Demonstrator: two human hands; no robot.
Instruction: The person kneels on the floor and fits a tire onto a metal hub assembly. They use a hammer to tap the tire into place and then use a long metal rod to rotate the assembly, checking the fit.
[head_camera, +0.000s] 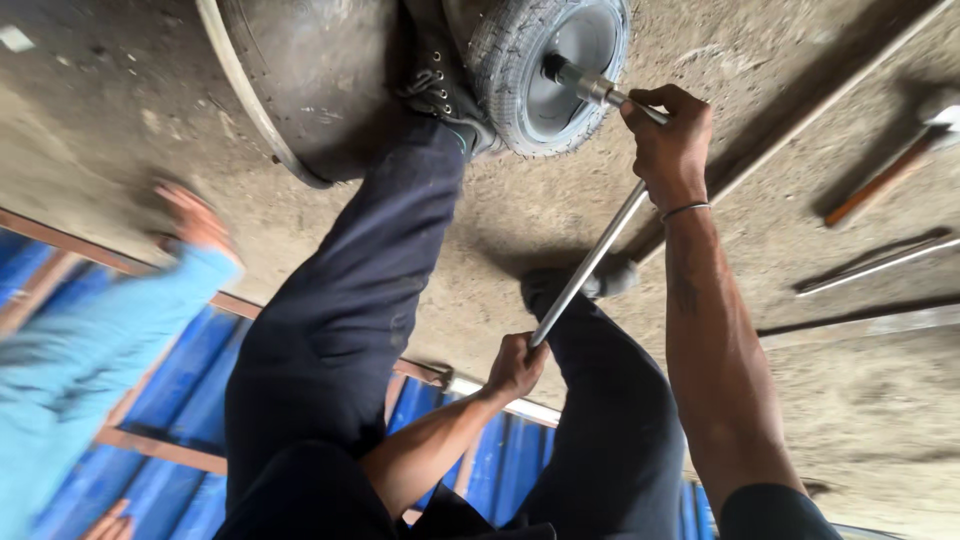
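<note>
My right hand (668, 135) clamps the long steel wrench (590, 262) at its bend, beside the small wheel (545, 70) | left hand (515, 365) grips its lower end | wrench looks stiff, heavy, smooth; best held at both ends.

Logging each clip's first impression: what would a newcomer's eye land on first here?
Top centre, a small grey-tyred wheel is pinned under a dark shoe, with a long metal wrench fitted to its hub. The right hand grips the wrench near the wheel; the left hand holds its lower end. At left, another person's pale blue sleeve blurs over blue sheeting.
</note>
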